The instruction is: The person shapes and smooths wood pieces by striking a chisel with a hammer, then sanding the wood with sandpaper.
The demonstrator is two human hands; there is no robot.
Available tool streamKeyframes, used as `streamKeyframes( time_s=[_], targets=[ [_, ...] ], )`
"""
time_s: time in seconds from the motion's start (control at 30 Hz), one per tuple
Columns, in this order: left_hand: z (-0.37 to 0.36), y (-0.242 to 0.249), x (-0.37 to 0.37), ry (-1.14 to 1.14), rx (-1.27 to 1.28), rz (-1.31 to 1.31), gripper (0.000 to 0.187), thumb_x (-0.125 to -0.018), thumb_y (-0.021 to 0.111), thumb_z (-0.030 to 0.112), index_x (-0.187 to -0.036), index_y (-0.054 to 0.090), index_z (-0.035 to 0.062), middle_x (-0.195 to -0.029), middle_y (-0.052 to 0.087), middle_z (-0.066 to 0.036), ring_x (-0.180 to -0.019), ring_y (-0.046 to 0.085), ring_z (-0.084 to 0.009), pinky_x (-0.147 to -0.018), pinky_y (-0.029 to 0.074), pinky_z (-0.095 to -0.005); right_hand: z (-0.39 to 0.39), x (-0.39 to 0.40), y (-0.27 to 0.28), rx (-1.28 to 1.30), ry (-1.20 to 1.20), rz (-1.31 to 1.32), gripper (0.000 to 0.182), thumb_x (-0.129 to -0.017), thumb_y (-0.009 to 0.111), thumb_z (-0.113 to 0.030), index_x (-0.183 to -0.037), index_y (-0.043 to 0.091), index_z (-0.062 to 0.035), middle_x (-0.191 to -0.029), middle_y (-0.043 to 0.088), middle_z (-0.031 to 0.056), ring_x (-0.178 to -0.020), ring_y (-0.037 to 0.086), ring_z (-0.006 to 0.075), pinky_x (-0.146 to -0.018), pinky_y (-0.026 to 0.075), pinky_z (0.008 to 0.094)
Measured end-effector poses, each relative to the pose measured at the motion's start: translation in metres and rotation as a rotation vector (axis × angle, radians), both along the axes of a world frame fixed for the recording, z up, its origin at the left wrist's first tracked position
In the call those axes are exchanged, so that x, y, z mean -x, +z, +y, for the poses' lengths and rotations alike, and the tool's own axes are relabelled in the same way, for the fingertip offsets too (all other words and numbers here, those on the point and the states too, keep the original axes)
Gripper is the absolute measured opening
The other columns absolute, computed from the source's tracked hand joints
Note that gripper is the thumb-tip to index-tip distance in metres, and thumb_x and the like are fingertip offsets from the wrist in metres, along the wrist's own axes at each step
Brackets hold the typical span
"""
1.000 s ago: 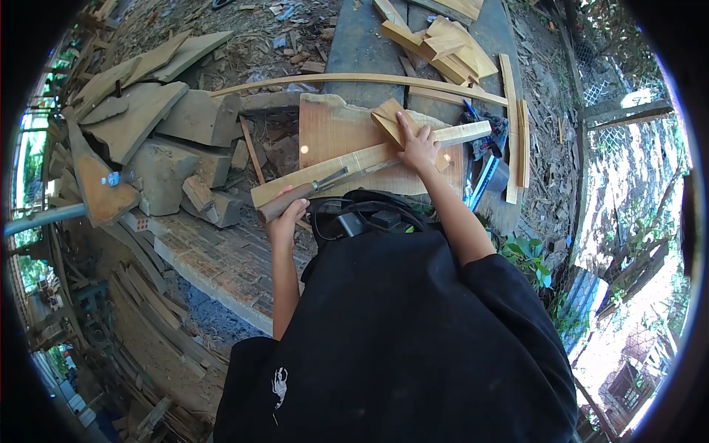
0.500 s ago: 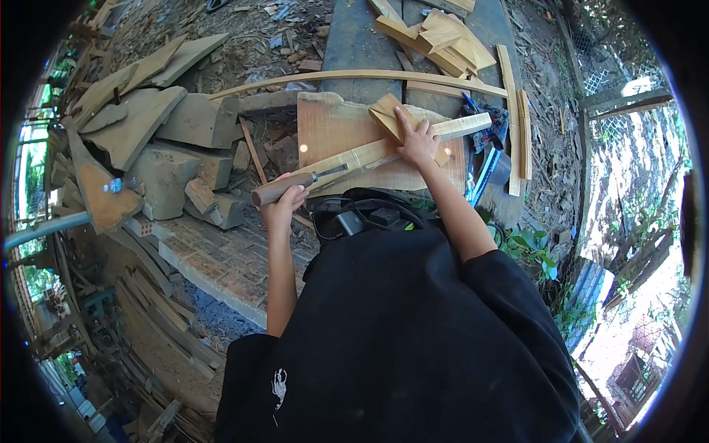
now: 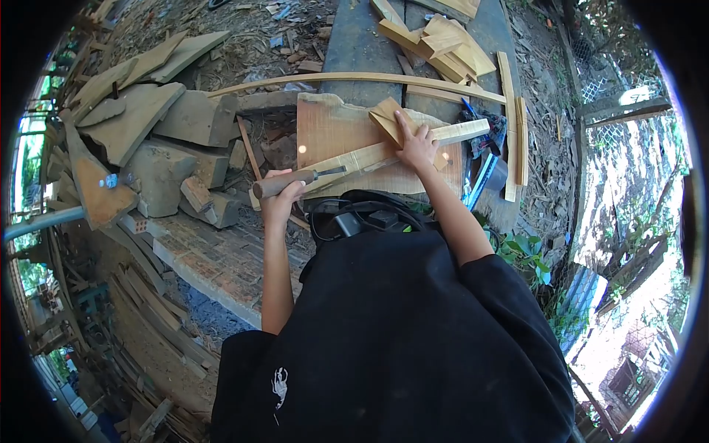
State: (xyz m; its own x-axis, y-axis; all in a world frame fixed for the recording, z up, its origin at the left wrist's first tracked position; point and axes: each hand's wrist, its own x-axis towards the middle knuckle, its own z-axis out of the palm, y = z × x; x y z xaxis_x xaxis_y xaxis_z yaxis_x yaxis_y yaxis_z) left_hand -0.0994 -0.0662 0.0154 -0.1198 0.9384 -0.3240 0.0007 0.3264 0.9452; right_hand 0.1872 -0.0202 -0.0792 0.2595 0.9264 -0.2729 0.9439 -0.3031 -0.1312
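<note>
My left hand (image 3: 279,203) is wrapped around the wooden handle of a chisel (image 3: 284,183). The blade points right, its tip lying on or just over a long pale wooden strip (image 3: 362,156). Under that strip lies a wide board (image 3: 332,122) with a wavy far edge. My right hand (image 3: 418,150) grips a small wooden block (image 3: 387,118) set across the strip, index finger stretched along its top. The strip slants from near my left hand up to the right and sticks out past the right hand. The underside of the block is hidden.
Black cables and an adapter (image 3: 348,224) lie close to my body. A blue-handled saw-like tool (image 3: 481,179) is at the right. Several wood offcuts (image 3: 450,44) sit on the dark bench (image 3: 353,55). Stone slabs (image 3: 196,118) and a brick ledge (image 3: 210,255) are at the left.
The chisel handle has tipped slightly upward in view, with the tip at nearly the same spot. My right hand stays on the block. The whole view has shifted a little.
</note>
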Motion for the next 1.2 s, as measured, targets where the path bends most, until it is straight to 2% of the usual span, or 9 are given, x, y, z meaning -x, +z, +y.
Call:
streamKeyframes(
  time_s=[0.43,0.7,0.8,0.87,0.9,1.0,1.07,1.17,1.2],
  targets=[
    [0.005,-0.013,0.021,-0.032,-0.057,-0.015,0.031,-0.066,0.065,0.004,-0.092,0.050,-0.0029,-0.084,0.057,-0.011,-0.075,0.060,-0.0165,-0.063,0.051,-0.0236,0.000,-0.001,0.001,-0.008,0.009,0.009,0.101,-0.064,0.072,-0.028,-0.133,0.002,-0.0488,-0.121,0.035,0.0188,-0.110,0.039,0.0341,-0.086,0.034,0.0478],
    [0.011,-0.018,0.011,-0.100,-0.131,0.061,0.029,-0.064,0.067,0.008,-0.087,0.051,-0.0013,-0.080,0.057,-0.007,-0.072,0.057,-0.0122,-0.063,0.047,-0.0240,-0.002,0.000,-0.001,-0.043,0.019,0.011,0.100,-0.064,0.071,-0.025,-0.133,0.002,-0.0481,-0.121,0.035,0.0197,-0.111,0.039,0.0353,-0.087,0.033,0.0488],
    [0.016,-0.014,-0.001,-0.119,-0.195,0.089,0.024,-0.064,0.067,0.008,-0.081,0.052,0.0006,-0.074,0.058,-0.004,-0.070,0.056,-0.0105,-0.061,0.046,-0.0240,0.001,-0.004,0.010,0.017,0.012,0.128,0.095,-0.064,0.068,-0.021,-0.134,0.009,-0.0458,-0.121,0.037,0.0243,-0.111,0.041,0.0397,-0.091,0.033,0.0479],
    [0.021,-0.018,-0.006,-0.140,-0.252,0.149,0.021,-0.063,0.067,0.008,-0.078,0.053,0.0017,-0.073,0.058,-0.003,-0.069,0.056,-0.0101,-0.061,0.045,-0.0247,0.015,-0.014,0.024,0.047,-0.020,0.310,0.089,-0.062,0.068,-0.020,-0.134,0.020,-0.0421,-0.116,0.041,0.0249,-0.108,0.044,0.0400,-0.090,0.036,0.0446],
    [0.023,-0.017,-0.010,-0.134,-0.267,0.189,0.021,-0.062,0.068,0.011,-0.074,0.053,0.0026,-0.071,0.058,-0.003,-0.068,0.057,-0.0108,-0.061,0.045,-0.0262,0.018,-0.014,0.033,0.075,-0.038,0.403,0.086,-0.062,0.069,-0.020,-0.133,0.025,-0.0403,-0.114,0.043,0.0252,-0.107,0.046,0.0402,-0.090,0.037,0.0430],
    [0.028,-0.008,-0.020,-0.140,-0.202,0.325,0.026,-0.059,0.070,0.014,-0.075,0.053,0.0028,-0.073,0.060,-0.004,-0.069,0.058,-0.0120,-0.063,0.046,-0.0273,0.029,-0.003,0.086,-0.170,0.177,0.634,0.081,-0.059,0.071,-0.020,-0.130,0.035,-0.0373,-0.103,0.048,0.0230,-0.100,0.049,0.0371,-0.086,0.041,0.0397],
    [0.025,0.001,-0.028,-0.124,-0.247,0.363,0.026,-0.058,0.070,0.016,-0.075,0.056,0.0026,-0.074,0.063,-0.007,-0.069,0.061,-0.0154,-0.064,0.047,-0.0292,0.026,0.016,0.155,-0.400,0.391,0.683,0.079,-0.058,0.071,-0.018,-0.128,0.040,-0.0345,-0.097,0.049,0.0203,-0.095,0.051,0.0341,-0.083,0.042,0.0364],
    [0.022,-0.002,-0.037,-0.084,-0.358,0.414,0.022,-0.058,0.068,0.016,-0.073,0.060,0.0026,-0.070,0.063,-0.010,-0.067,0.063,-0.0216,-0.063,0.049,-0.0320,0.014,0.042,0.254,-0.553,0.589,0.701,0.077,-0.057,0.071,-0.011,-0.125,0.044,-0.0346,-0.090,0.048,0.0152,-0.085,0.050,0.0298,-0.078,0.043,0.0375],
    [0.021,0.003,-0.039,-0.112,-0.297,0.453,0.024,-0.058,0.069,0.016,-0.076,0.059,0.0028,-0.073,0.062,-0.009,-0.070,0.062,-0.0195,-0.064,0.048,-0.0307,0.011,0.048,0.275,-0.639,0.680,0.713,0.076,-0.058,0.070,-0.009,-0.125,0.045,-0.0349,-0.088,0.047,0.0137,-0.082,0.049,0.0285,-0.076,0.043,0.0376]
  ],
)
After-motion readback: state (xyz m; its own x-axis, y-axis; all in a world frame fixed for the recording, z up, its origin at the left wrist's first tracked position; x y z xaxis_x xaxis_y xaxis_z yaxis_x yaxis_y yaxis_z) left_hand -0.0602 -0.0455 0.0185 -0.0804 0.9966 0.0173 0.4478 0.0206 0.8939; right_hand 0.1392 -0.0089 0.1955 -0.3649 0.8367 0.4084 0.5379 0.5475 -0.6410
